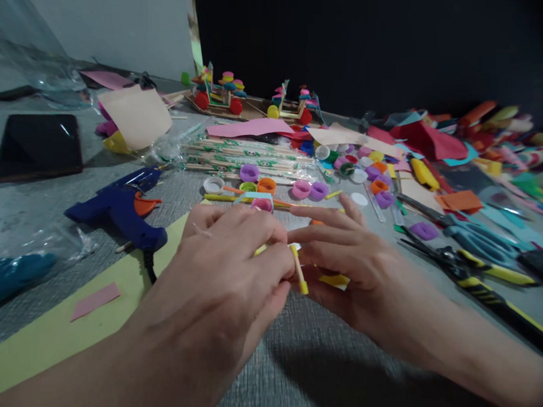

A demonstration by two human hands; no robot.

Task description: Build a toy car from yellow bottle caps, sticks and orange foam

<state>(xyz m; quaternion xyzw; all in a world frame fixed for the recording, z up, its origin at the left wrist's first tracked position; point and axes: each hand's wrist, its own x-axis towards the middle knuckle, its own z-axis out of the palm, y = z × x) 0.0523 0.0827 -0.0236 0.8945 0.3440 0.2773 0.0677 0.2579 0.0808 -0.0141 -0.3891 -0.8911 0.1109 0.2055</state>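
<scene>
My left hand (237,253) is closed, its bent fingers holding a small craft piece made of a pale stick with yellow ends (300,270). My right hand (359,259) curves round the same piece from the other side, fingertips meeting the left fingers. A bit of yellow (334,280) shows beneath the right fingers. Most of the piece is hidden by both hands. Just past the left knuckles are a light-blue strip (252,196) and a pink cap (263,204). Yellow and orange sticks (226,197) lie behind the hands.
A blue glue gun (123,204) lies left, its cord over yellow paper (79,332). At right are black-and-yellow pliers (477,284) and scissors (480,236). Bottle caps (301,189), packaged sticks (246,156) and a dark tablet (37,146) lie farther back, before stick-and-cap models (222,94).
</scene>
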